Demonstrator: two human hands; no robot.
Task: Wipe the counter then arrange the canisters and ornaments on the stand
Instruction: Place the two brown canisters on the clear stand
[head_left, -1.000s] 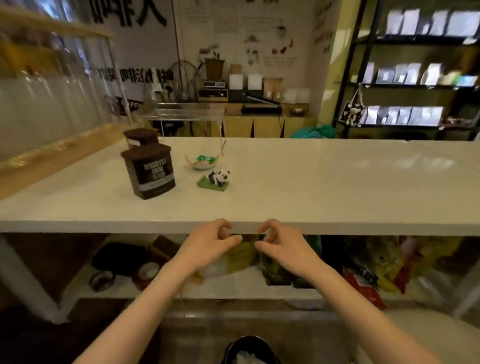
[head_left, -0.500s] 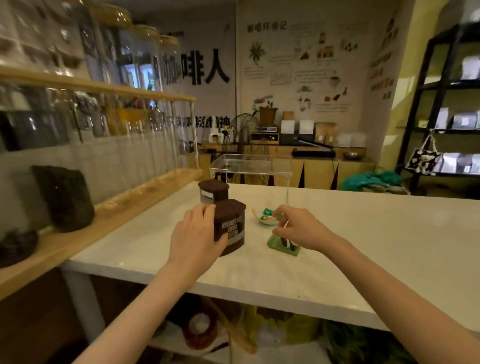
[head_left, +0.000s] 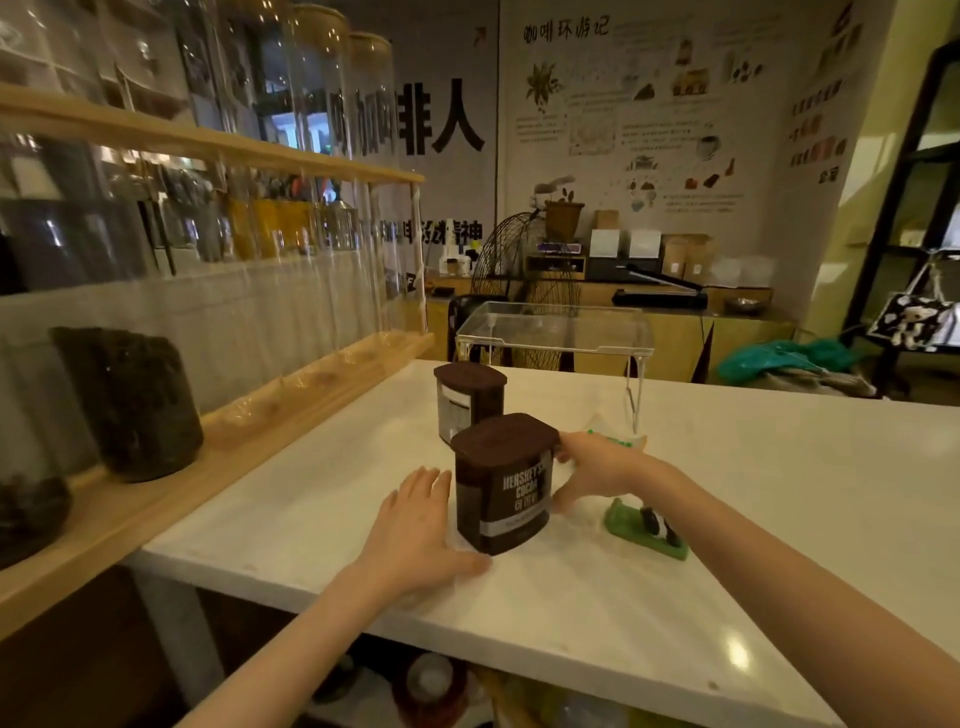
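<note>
Canisters come first to the eye: the nearer brown cocoa canister (head_left: 501, 483) stands upright on the white counter (head_left: 753, 519), caught between the person's two hands. Left hand (head_left: 415, 525) lies flat and spread, palm down on the counter, its fingers alongside the canister's left wall and its thumb at the base of the front corner. Right hand (head_left: 597, 470) comes in from the other side, fingers opened wide and curved against the canister's right wall near the lid; I can't tell how firmly it presses. Just beyond both hands stands the second canister (head_left: 465, 400), upright, close behind the first. Under the right forearm sits the panda ornament (head_left: 647, 527) on its green base, partly hidden by the arm. Past the right hand's knuckles a small dish ornament (head_left: 621, 441) peeks out, mostly covered. Farther still, the clear acrylic stand (head_left: 556, 332) rests on the counter's far edge.
</note>
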